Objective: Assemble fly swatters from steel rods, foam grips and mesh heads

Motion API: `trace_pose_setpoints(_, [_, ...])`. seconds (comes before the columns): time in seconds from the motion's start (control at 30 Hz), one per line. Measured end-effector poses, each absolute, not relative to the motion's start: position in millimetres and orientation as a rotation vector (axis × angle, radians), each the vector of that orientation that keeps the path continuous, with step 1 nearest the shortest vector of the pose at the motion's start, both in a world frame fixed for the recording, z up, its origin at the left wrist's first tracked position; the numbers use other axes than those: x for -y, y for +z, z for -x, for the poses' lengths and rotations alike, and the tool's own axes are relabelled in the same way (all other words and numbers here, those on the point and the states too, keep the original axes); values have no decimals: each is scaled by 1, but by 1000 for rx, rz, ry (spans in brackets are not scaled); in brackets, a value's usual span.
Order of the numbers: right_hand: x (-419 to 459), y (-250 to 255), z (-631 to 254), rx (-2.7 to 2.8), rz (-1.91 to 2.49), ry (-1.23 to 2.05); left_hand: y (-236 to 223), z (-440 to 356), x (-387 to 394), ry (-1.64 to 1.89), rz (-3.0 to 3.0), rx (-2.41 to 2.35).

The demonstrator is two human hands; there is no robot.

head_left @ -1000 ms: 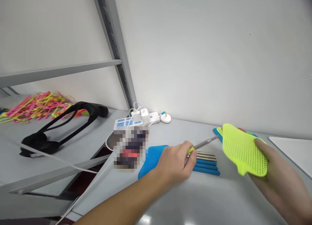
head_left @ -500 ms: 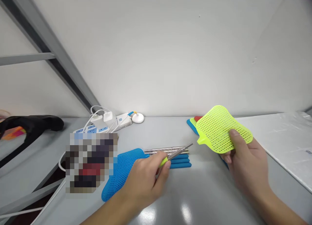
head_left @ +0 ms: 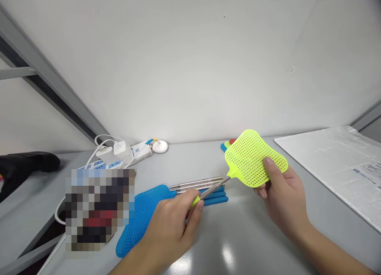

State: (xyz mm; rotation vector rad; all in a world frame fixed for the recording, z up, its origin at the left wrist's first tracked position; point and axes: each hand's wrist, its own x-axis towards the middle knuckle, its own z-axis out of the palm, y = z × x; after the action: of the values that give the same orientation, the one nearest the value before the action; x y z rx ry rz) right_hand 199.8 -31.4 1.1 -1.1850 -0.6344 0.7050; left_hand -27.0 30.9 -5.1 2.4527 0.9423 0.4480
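Observation:
Closed around the yellow-green grip of a metal telescopic handle (head_left: 210,191) is my left hand (head_left: 175,223). My right hand (head_left: 284,195) pinches a yellow-green perforated fly swatter head (head_left: 251,158) by its far right corner, thumb on top. The rod's thin tip meets the short neck of the swatter head; how deep it sits I cannot tell. Beneath and behind my left hand lie a blue fly swatter head (head_left: 141,213) and several metal rods (head_left: 196,183) with blue grips (head_left: 216,200). Behind the held head, blue, green and red swatter heads (head_left: 226,145) peek out.
A white power strip (head_left: 139,155) with plugs and cables stands at the back left, beside a round white device (head_left: 160,146). A blurred-out item (head_left: 99,209) lies in front. A white wrapped panel (head_left: 333,160) rests at the right. A black object (head_left: 35,164) sits far left.
The swatter head and the rod tip have come together; before, a gap lay between them. The camera view has shifted a little to the right.

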Motion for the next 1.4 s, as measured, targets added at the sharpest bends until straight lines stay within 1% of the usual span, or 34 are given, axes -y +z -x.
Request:
trace_pose_setpoints(0.37, [31, 4, -202, 583, 1181, 738, -7, 28, -32, 439, -2461, -956])
trace_pose_setpoints(0.83, [30, 1, -201, 591, 1163, 742, -4, 26, -27, 249, -2202, -914])
trace_pose_setpoints(0.97, [30, 1, -201, 584, 1184, 739, -1, 26, -22, 195, -2008, -909])
trace_pose_setpoints(1.07, [30, 1, -203, 580, 1193, 748, -4, 24, -18, 218, -1804, -917])
trace_pose_setpoints(1.27, [27, -3, -209, 589, 1209, 792, -10, 18, -19, 188, -1199, -734])
trace_pose_setpoints(1.4, [25, -6, -211, 641, 1233, 859, -8, 19, -20, 142, -1112, -637])
